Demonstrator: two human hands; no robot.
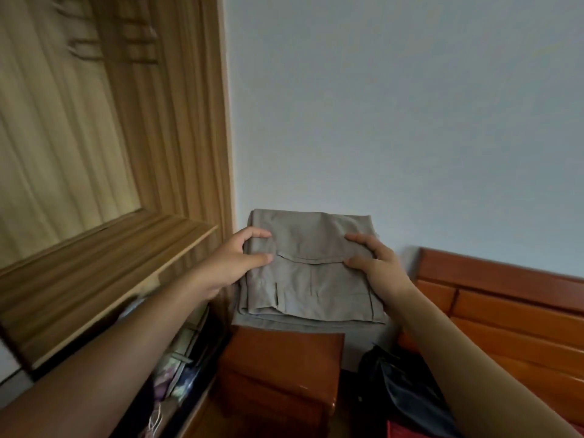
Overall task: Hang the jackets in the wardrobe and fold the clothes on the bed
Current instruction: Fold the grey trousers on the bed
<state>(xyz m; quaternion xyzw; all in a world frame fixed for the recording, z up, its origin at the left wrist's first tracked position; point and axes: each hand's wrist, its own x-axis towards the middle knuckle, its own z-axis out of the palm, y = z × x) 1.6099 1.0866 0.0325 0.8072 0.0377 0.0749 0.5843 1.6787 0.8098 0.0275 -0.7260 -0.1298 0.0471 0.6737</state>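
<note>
Head view: left hand (pixel 235 263) and right hand (pixel 374 263) each pinch a side of the folded grey trousers (pixel 309 276), keeping them flat in the air above the wooden nightstand (pixel 278 368); probably heading for the wardrobe (pixel 104 254).

Two bare forearms and two bare hands were all that showed of the person. The left forearm (pixel 126 343) came in from the near left corner and the right forearm (pixel 474 352) from the near right, both uncovered from wrist to picture edge. The left hand (pixel 235 263) and right hand (pixel 376 263) had short, rounded fingers. Finer detail was blurred.
</note>
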